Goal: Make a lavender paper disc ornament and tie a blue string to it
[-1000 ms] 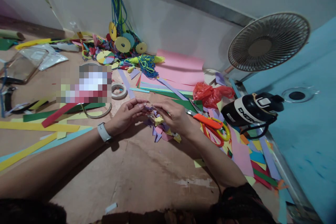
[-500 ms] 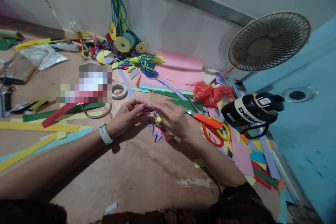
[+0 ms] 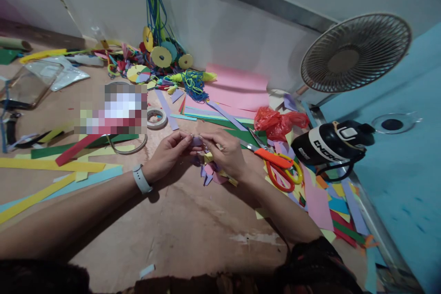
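Both my hands meet mid-table over a pile of paper scraps [image 3: 213,175]. Left hand [image 3: 168,154] has fingers curled, thumb and forefinger pinched on a small lilac paper piece [image 3: 197,141]. Right hand [image 3: 225,154] pinches the same piece from the other side, fingertips [image 3: 206,137] touching it; remaining fingers are loosely bent over the scraps. The piece is held just above the table surface [image 3: 179,225], between the two hands. White watch band [image 3: 142,179] on my left wrist.

Just right of the right hand: orange-handled scissors [image 3: 279,165], lying flat. Beyond them a black bottle [image 3: 332,144] on its side near the right edge, red plastic bag [image 3: 277,121] behind it. Tape roll [image 3: 156,118] sits behind the left hand. Long coloured paper strips [image 3: 51,165] toward the left edge. Pink sheet [image 3: 237,89] and fan [image 3: 354,53] at the far edge by the wall.
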`<state>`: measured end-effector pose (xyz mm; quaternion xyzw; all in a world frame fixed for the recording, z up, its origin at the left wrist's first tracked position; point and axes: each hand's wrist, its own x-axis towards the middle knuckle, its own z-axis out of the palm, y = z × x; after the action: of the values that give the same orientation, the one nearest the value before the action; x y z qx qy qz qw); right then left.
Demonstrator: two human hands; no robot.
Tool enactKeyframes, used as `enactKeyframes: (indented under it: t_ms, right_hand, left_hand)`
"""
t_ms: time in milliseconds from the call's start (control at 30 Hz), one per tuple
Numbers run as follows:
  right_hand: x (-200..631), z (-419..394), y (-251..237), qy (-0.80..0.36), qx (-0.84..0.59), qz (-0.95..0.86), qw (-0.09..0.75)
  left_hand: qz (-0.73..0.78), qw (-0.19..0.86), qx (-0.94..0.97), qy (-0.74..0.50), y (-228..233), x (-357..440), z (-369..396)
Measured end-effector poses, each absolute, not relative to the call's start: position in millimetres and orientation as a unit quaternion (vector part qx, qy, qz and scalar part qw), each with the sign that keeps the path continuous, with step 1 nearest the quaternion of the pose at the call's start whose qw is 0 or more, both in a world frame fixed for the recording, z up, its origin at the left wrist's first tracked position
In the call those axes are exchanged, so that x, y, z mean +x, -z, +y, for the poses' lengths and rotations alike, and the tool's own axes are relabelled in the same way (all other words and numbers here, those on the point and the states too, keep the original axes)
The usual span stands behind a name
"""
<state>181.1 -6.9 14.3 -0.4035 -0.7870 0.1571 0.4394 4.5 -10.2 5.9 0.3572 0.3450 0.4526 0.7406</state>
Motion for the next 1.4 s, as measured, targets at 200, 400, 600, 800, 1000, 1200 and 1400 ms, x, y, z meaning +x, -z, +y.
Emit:
enactKeyframes:
  t_ms: [200, 400, 600, 800, 1000, 1200, 1400]
  right_hand:
    - [183.1, -0.2, -13.5, -0.282, -0.490, -0.694, 0.445]
    - [184.6, 0.3, -13.4, -0.295, -0.491, -0.687, 0.447]
    - [184.1, 0.5, -8.1, -0.311, -0.479, -0.694, 0.438]
    - [179.9, -3.0, -3.1, -0.338, -0.482, -0.674, 0.448]
    - [179.9, -3.7, -5.0, -0.329, -0.473, -0.682, 0.451]
    - [178.7, -3.5, -2.4, -0.323, -0.468, -0.686, 0.454]
    - [180.8, -2.0, -1.1, -0.340, -0.466, -0.687, 0.442]
  left_hand:
    - [0.354, 0.744, 0.398, -0.404, -6.2, 8.0, -11.8]
    - [0.391, 0.700, 0.442, -0.403, -8.5, 3.9, -9.4]
    - [0.400, 0.680, 0.460, -0.409, -8.1, 3.8, -7.6]
    - [0.403, 0.673, 0.469, -0.405, -5.0, 3.5, -8.8]
    - [0.399, 0.668, 0.483, -0.402, -2.4, 2.4, -9.1]
    - [0.401, 0.666, 0.488, -0.397, -3.1, 3.0, -8.9]
    - [0.409, 0.657, 0.496, -0.393, -6.3, 2.3, -8.4]
